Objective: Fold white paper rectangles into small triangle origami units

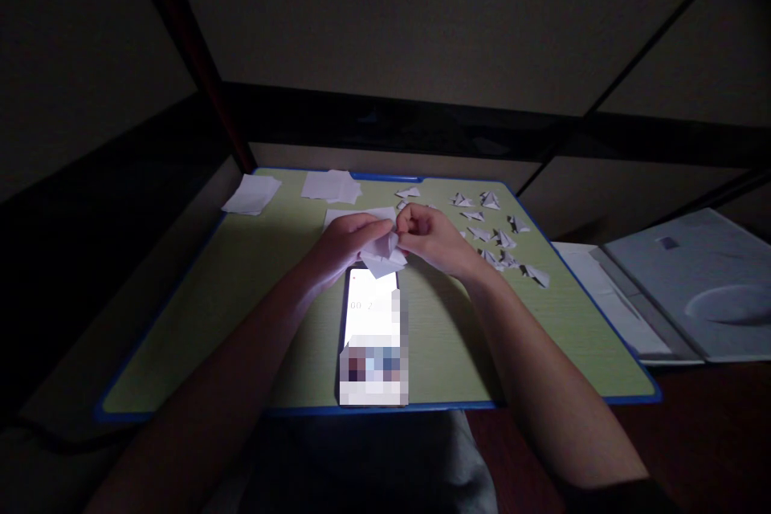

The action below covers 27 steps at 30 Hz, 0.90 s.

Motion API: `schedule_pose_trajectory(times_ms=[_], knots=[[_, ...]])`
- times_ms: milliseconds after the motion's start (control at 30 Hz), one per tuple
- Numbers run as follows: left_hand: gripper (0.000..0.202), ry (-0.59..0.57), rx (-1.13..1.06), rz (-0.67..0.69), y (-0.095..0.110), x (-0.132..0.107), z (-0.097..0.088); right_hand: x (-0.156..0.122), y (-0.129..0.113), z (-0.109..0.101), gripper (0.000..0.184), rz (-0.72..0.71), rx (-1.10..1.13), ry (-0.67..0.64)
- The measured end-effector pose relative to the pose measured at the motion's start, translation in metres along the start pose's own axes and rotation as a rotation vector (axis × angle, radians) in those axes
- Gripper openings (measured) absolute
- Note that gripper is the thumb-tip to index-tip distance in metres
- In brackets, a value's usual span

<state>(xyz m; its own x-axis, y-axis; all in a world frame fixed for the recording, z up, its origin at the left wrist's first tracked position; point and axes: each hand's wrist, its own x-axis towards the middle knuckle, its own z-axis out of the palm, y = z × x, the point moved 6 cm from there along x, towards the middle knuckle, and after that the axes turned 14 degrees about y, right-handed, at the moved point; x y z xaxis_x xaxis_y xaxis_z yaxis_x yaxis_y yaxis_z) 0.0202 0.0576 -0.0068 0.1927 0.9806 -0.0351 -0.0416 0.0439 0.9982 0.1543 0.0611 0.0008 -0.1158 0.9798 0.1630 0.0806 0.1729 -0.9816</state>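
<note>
Between my two hands, over the middle of the table, is a partly folded white sheet of paper (383, 257). My left hand (349, 241) grips it from the left, thumb on top. My right hand (430, 237) pinches its upper right edge with curled fingers. Directly below the paper lies a lit phone (370, 313), its screen showing large digits and its lower part blurred out. Behind my hands another white sheet (361, 215) lies flat, partly covered by my left hand. Several small folded paper pieces (504, 238) are scattered to the right of my right hand.
The light green table (198, 321) has a blue rim. Two stacks of white paper, one at the far left (253, 194) and one nearer the middle (331, 186), lie along its back. An open white box (692, 289) stands beyond the right edge. A dark panelled wall (385, 24) rises behind.
</note>
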Motion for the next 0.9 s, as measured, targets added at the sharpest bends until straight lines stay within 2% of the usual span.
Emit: schedule_pose_trajectory(times_ms=[167, 367, 600, 733, 900], knots=[[0.019, 0.003, -0.003, -0.031, 0.001, -0.002, 0.000, 0.001, 0.001, 0.000, 0.023, -0.001, 0.032, -0.011], [0.026, -0.020, -0.036, -0.090, -0.003, -0.002, 0.002, 0.000, -0.003, -0.001, 0.020, -0.033, 0.024, -0.002], [0.016, -0.009, -0.110, -0.106, -0.001, -0.003, 0.003, 0.000, -0.011, -0.002, 0.017, -0.064, 0.065, 0.019], [0.019, 0.011, -0.047, -0.091, -0.001, -0.003, 0.001, 0.000, -0.012, -0.002, 0.018, -0.066, 0.091, 0.029], [0.025, 0.078, 0.054, -0.009, -0.005, 0.003, -0.006, 0.000, -0.011, -0.001, 0.017, -0.053, 0.070, 0.059]])
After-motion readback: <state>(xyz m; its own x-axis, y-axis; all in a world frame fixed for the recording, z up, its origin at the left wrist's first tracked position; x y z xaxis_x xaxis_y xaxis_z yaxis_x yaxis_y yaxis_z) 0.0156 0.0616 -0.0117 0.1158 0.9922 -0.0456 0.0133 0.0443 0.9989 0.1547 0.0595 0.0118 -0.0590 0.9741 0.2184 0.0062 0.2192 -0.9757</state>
